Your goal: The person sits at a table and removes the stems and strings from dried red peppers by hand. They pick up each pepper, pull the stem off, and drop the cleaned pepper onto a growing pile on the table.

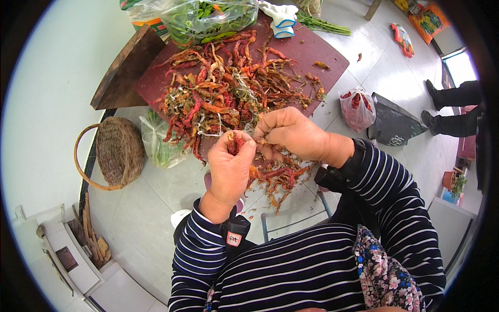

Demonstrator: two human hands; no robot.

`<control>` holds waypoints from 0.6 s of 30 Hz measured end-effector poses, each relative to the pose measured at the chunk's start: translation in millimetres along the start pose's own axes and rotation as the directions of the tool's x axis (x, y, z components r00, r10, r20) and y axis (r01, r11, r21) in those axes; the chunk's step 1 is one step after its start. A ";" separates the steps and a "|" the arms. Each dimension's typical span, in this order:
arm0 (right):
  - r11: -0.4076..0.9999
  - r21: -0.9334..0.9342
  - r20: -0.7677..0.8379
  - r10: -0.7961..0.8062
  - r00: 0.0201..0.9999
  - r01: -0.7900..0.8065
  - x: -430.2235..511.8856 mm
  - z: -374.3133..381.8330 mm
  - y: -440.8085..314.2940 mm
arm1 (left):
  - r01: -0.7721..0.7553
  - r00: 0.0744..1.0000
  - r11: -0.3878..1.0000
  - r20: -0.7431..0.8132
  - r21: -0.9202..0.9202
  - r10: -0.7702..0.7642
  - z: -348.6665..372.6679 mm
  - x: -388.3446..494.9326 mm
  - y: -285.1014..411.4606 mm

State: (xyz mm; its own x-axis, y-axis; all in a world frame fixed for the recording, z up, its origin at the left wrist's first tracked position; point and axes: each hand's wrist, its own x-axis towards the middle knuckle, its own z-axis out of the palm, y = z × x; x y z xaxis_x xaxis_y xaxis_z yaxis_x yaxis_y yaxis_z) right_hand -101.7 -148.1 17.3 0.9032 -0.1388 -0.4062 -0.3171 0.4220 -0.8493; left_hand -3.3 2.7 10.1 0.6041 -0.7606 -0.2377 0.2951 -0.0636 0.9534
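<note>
Just in front of the dark red table point(331, 50), my left hand point(234, 163) is closed on a dried red chili pepper point(235, 144), held between thumb and fingers. My right hand point(290, 134) is close beside it, its thumb and fingertips pinched at the pepper's end on a small bit too small to make out. Beyond both hands a large heap of dried chili peppers point(210, 89), red, orange and brown, covers much of the table, with pale string or plastic strips among them. More dried peppers and scraps point(278, 175) lie below my right hand.
A clear bag of green peppers point(210, 23) and white gloves point(282, 21) sit at the table's far edge. A wicker basket point(119, 150) and a bag of greens point(161, 144) stand left. On the floor at right are a bag of red peppers point(356, 109), a black bag point(393, 121) and another person's legs point(454, 95).
</note>
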 end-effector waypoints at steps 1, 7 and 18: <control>1.000 0.011 0.004 -0.008 1.000 0.008 0.5 -0.5 0.1 | 0.024 1.000 1.000 -0.006 -0.021 -0.024 -0.3 0.0 1.9; 0.977 -0.129 -0.243 -0.199 0.949 0.172 6.7 -32.2 -1.9 | 0.014 0.997 0.933 -0.071 -0.360 -0.042 -20.8 1.2 30.4; 0.627 -0.761 -0.237 -0.508 0.828 0.167 -17.7 -61.3 20.1 | -0.305 0.899 0.826 -0.429 -0.474 0.086 -195.6 -132.7 31.5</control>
State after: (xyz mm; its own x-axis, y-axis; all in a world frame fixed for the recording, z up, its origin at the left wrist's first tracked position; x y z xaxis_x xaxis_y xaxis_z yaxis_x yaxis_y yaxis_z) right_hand -141.8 -192.1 -13.3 0.8406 -0.5414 0.0153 -0.2677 -0.4399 -0.8572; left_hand 70.6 228.0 35.3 0.8861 -0.4125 -0.2115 0.4104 0.4859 0.7716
